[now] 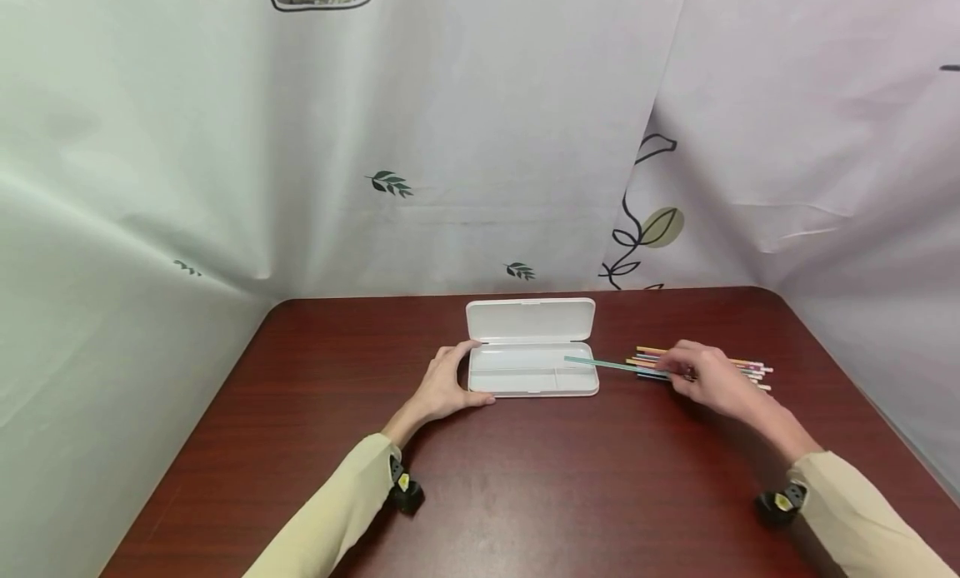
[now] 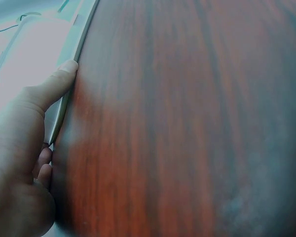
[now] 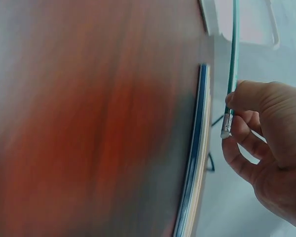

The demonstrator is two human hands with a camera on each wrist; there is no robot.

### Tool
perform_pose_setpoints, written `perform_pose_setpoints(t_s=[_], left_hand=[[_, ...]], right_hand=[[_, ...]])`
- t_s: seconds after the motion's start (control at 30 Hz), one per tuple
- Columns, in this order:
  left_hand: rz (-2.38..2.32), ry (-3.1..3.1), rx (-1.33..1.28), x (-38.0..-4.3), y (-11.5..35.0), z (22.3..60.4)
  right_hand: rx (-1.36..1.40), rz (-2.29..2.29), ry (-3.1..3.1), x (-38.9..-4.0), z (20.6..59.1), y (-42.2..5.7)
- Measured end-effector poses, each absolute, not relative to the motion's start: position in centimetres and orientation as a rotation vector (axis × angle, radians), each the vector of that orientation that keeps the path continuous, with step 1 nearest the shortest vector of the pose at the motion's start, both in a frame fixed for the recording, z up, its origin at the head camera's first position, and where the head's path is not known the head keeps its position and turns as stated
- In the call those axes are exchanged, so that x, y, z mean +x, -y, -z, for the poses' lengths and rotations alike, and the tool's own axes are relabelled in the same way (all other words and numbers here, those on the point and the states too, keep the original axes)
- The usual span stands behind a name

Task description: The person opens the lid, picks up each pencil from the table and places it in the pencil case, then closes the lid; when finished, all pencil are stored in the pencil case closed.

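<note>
A white pencil case [image 1: 540, 393] stands open on the table, its lid [image 1: 531, 321] raised at the back. Low dividers split its bare inside into compartments. My left hand [image 1: 442, 386] grips the case's left end, thumb at the front edge and fingers round the back corner. In the left wrist view the thumb [image 2: 66, 69] lies along the case's edge. With thumb and fingers, my right hand [image 1: 708, 378] pinches a teal pencil [image 1: 611, 365] near its eraser end [image 3: 226, 133]. The pencil's other end reaches over the right part of the case.
Several pencils [image 1: 753, 366] lie in a loose bundle on the table beneath and beside my right hand, partly hidden by it. The dark red wooden table [image 1: 585, 495] meets a pale patterned cloth [image 1: 480, 145] behind and at the sides.
</note>
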State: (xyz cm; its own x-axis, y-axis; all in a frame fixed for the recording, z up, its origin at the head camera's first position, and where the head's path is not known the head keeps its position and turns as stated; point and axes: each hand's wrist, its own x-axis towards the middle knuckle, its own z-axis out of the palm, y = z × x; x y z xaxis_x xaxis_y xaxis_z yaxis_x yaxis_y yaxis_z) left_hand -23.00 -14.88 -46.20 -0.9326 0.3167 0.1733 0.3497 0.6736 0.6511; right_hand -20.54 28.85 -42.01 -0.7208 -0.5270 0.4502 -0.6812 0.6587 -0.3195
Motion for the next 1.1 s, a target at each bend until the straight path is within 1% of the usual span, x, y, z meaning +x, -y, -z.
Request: perform_pose_setpoints(t_s=[0.4,0.7,1.1], left_hand=[[1.103,2.826,-0.570,-22.9,14.8,46.1],[1.116,2.838,-0.559,-22.7,14.8,46.0],[1.108,2.816,-0.570,-22.8,14.8,46.0]], right_hand=[[1.023,-0.741,2.601,-22.6,41.8,-24.2],[1.093,-0.773,2.642,-23.6,41.4,-21.7],[1.158,-0.676,2.704,-24.6,40.8,-18.9]])
